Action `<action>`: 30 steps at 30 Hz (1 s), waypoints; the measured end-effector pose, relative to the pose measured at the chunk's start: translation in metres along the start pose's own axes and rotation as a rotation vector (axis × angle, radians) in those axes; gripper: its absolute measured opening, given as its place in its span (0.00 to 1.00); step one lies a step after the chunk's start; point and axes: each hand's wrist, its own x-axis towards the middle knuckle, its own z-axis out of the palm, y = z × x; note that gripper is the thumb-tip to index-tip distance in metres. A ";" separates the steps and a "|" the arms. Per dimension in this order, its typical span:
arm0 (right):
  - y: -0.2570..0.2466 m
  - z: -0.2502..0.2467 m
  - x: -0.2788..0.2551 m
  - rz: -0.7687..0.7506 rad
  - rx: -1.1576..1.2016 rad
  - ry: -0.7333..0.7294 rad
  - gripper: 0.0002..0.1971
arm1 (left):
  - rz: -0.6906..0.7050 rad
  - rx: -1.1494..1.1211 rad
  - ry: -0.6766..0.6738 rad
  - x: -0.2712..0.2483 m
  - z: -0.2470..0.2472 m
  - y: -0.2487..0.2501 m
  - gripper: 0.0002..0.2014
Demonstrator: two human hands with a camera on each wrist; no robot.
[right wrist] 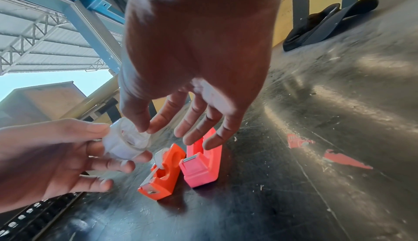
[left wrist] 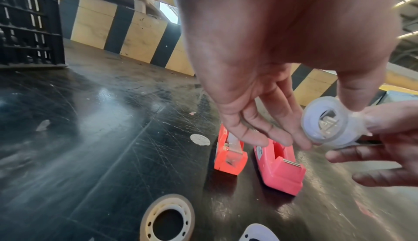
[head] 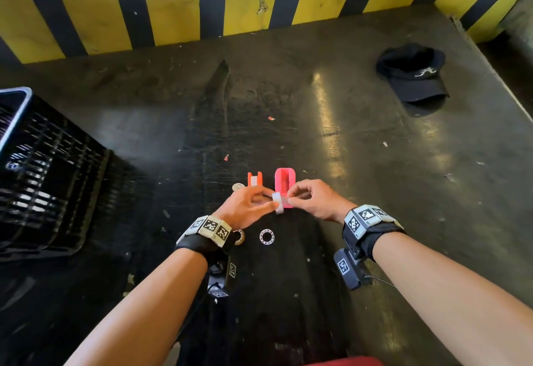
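A small clear tape roll is held above the dark table between both hands. My left hand grips it with the thumb on top and the fingers underneath, as the left wrist view shows on the clear tape roll. My right hand pinches the roll's near rim with thumb and forefinger, its other fingers spread. Just behind the hands stand a pink tape dispenser with nothing in it and an orange tape dispenser that holds tape.
A white hub ring and another tape roll lie near my left wrist. A small round disc lies beside the orange dispenser. A black crate stands left, a black cap far right, and a striped wall stands behind.
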 end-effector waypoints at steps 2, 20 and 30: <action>-0.003 0.001 -0.002 0.015 -0.008 -0.034 0.07 | 0.021 0.029 -0.014 -0.002 -0.002 0.002 0.14; 0.015 0.007 0.009 0.159 -0.091 -0.084 0.22 | 0.062 -0.004 -0.016 0.002 0.003 0.008 0.15; 0.014 -0.005 0.017 0.040 -0.150 0.092 0.26 | 0.073 0.055 -0.014 0.027 -0.011 0.002 0.15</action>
